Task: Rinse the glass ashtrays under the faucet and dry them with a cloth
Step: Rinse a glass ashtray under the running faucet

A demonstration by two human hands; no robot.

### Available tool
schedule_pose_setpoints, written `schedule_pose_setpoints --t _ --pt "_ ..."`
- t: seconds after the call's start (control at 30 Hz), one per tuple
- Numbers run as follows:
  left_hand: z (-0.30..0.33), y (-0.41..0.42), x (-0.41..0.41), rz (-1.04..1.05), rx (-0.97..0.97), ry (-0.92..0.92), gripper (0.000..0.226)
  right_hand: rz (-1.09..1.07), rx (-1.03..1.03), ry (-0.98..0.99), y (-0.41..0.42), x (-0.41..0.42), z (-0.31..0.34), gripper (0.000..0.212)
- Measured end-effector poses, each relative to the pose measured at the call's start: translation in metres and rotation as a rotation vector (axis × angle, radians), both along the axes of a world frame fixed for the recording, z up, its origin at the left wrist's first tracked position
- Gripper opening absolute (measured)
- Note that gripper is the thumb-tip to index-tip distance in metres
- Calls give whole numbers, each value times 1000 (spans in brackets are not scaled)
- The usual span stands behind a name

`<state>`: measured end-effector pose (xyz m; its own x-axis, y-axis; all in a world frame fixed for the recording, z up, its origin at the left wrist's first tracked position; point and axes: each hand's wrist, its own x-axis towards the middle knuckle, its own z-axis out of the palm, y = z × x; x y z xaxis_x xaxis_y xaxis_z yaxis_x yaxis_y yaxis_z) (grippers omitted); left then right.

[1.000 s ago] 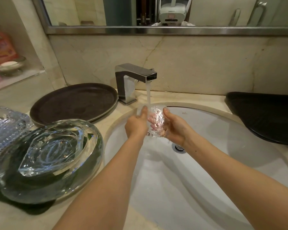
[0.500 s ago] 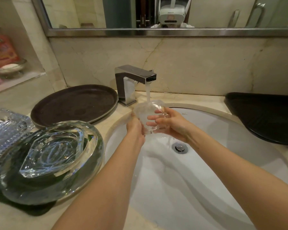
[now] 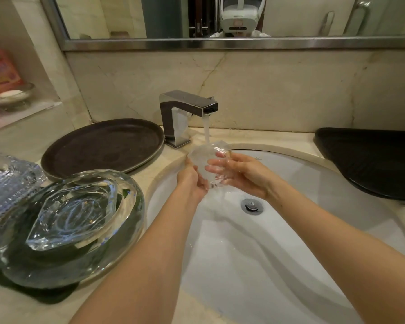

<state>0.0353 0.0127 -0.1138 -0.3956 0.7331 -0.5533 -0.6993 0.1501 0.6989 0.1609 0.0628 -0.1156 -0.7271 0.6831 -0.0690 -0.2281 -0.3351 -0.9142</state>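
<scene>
Head view shows our left hand (image 3: 192,181) and right hand (image 3: 237,170) both gripping the small glass ashtray (image 3: 207,157) under the faucet (image 3: 188,108) over the sink (image 3: 313,174), so we should turn it slowly and keep it low.

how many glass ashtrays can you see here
4, as far as I can tell: one in both hands under the faucet, a small one nested in a large round one left of the sink, and a ribbed one at the far left, partly cropped.
</scene>
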Motion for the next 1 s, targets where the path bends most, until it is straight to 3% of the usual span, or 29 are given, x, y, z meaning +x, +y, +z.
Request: schedule_pose_setpoints --t 0.07,0.13,0.2,0.27,0.33,0.43,0.53,0.63,0.73,0.83,1.0 --pt "3 0 0 -2 -19 -29 37 89 1 50 0 1 3 32" --pt "3 0 0 -110 -55 58 49 39 117 -42 -3 -4 6 30" --pt "4 0 1 -272 -66 78 85 -79 363 -238 -6 -10 7 23" --pt "6 -4 2 -301 42 -62 94 -168 718 -500 -10 -15 7 19" --pt "8 -5 0 -237 94 -219 77 -170 1085 -761 -14 -17 3 24" --pt "3 -1 -1 -141 72 -180 37 -134 1370 -902 -16 -14 -2 36" --pt "1 -1 -2 -171 61 -70 27 -42 1461 -1019 -10 -3 -6 45" --pt "-3 0 -4 -212 87 -26 22 90 1515 -1302 -12 1 -13 75" --pt "-7 4 -6 -232 31 72 26 85 1501 -1209 -31 -20 -13 80" --pt "-6 2 -6 -238 -18 128 40 95 1504 -1045 -41 -30 -7 70" --pt "-13 7 0 -223 42 205 27 37 1497 -1271 -27 -12 -3 74"
